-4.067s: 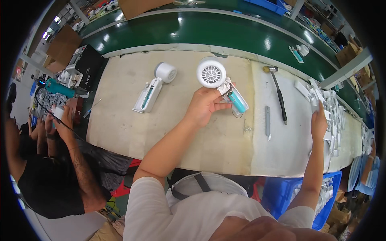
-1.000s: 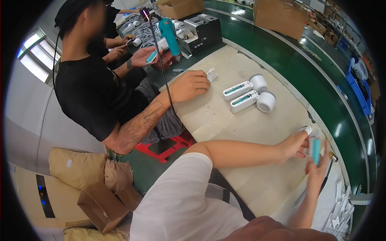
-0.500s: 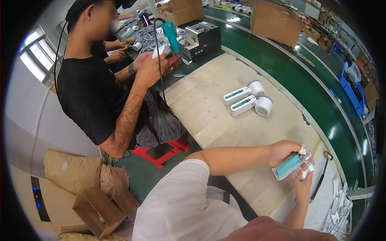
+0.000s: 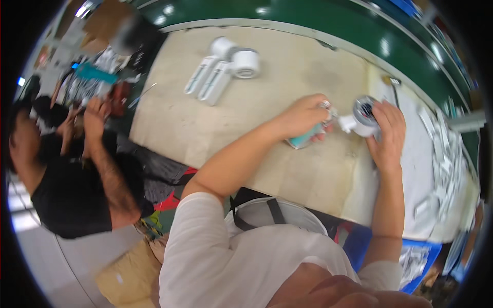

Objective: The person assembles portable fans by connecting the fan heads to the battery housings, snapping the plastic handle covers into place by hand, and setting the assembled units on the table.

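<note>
The right hand (image 4: 389, 128) has drawn apart from the left hand (image 4: 304, 117).

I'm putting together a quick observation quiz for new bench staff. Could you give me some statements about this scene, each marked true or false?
1. The left hand holds a handle part with teal on it. True.
2. The right hand is empty. False: it holds a round white part with a grey rim.
3. Two white devices lie side by side on the bench. True.
4. The heap of white parts is at the bench's left end. False: it is at the right.
</note>
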Available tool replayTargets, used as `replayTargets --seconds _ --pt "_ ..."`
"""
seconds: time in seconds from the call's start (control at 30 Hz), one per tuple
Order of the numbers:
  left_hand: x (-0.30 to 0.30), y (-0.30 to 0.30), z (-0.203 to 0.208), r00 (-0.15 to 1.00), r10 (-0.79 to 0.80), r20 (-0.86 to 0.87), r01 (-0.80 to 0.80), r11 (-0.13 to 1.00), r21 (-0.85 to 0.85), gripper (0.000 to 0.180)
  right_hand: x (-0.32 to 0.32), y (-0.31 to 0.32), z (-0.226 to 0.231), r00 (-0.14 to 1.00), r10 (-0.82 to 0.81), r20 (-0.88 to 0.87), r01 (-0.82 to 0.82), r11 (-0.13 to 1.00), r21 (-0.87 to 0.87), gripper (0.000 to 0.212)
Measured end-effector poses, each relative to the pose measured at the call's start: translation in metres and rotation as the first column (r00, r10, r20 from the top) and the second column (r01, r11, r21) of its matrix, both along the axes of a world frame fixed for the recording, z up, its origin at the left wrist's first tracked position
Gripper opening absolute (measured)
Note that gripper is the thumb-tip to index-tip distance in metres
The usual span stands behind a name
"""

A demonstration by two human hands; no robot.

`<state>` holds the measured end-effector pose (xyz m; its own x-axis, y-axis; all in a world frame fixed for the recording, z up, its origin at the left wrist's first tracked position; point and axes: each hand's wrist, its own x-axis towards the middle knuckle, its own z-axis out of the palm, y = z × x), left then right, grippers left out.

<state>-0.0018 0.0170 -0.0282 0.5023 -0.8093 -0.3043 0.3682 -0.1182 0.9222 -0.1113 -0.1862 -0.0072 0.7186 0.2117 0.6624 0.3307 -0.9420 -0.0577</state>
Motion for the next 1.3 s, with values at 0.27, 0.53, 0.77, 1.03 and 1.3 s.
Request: replayTargets --seconds 0.27,0.53,0.77,1.03,1.3 --pt "-0.016 -0.01 0.003 0.986 -0.09 0.137 0.08 0.994 0.08 0.021 -0.013 -0.011 -0.009 0.995 -0.074 0.06 0.076 0.996 -0.04 0.053" --pt "-0.019 0.002 0.002 0.957 -0.045 0.285 0.019 0.995 0.094 0.021 -0.013 0.002 -0.004 0.999 0.039 -0.036 -0.036 0.997 0.071 0.057" --pt "-0.029 -0.016 0.003 0.584 -0.29 0.758 0.07 0.948 0.309 0.031 -0.027 -0.008 0.012 0.821 0.464 -0.333 -0.144 0.732 0.666 0.051" --pt "-0.053 -0.013 0.017 0.605 -0.306 0.735 0.072 0.94 0.332 0.029 -0.029 -0.016 -0.001 0.745 0.606 -0.277 -0.259 0.646 0.718 0.046" --pt "-0.052 -0.013 0.008 0.989 -0.097 0.114 0.11 0.988 -0.11 0.019 -0.047 -0.05 0.017 0.734 0.493 -0.467 0.132 0.571 0.81 0.043"
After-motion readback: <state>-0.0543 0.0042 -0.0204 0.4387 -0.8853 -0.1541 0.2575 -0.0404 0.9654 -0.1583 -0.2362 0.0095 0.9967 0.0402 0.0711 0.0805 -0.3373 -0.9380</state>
